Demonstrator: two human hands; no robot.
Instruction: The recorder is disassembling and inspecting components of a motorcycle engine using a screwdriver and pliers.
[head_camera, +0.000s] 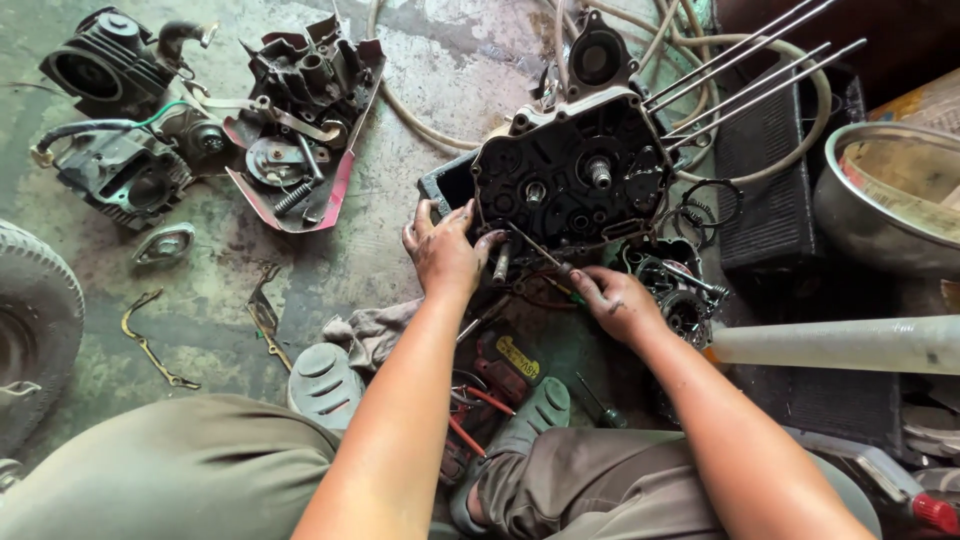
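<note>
— Cast metal, black with oil: engine crankcase (572, 172), propped on the floor just ahead of both hands, four long studs (745, 62) sticking out from its right side.

— Heavy?

— Judged so, and stiff. No give anywhere. Slippery too, by the look of the greasy film on everything.

— Left hand (443, 250)?

— Resting at the case's lower left edge, fingers spread and half open, a short metal pin (502, 262) just beside the thumb. Closed around nothing that can be made out.

— Right hand (617, 300)?

— Below the case, fingers curled round a thin screwdriver (545, 252), tip aimed up toward the bottom rim.

— Best place to take hold?

— Probably the thick outer rim, both sides, palms under. Not the studs: thin, likely to bend or pinch. Not the shaft stub (599, 171) in the middle either; oily and too small for a sure grip.

— Nearby?

— Loose gears (682, 300) right of the right hand, rag (375, 332) and pliers (500, 372) under the forearms.
</note>
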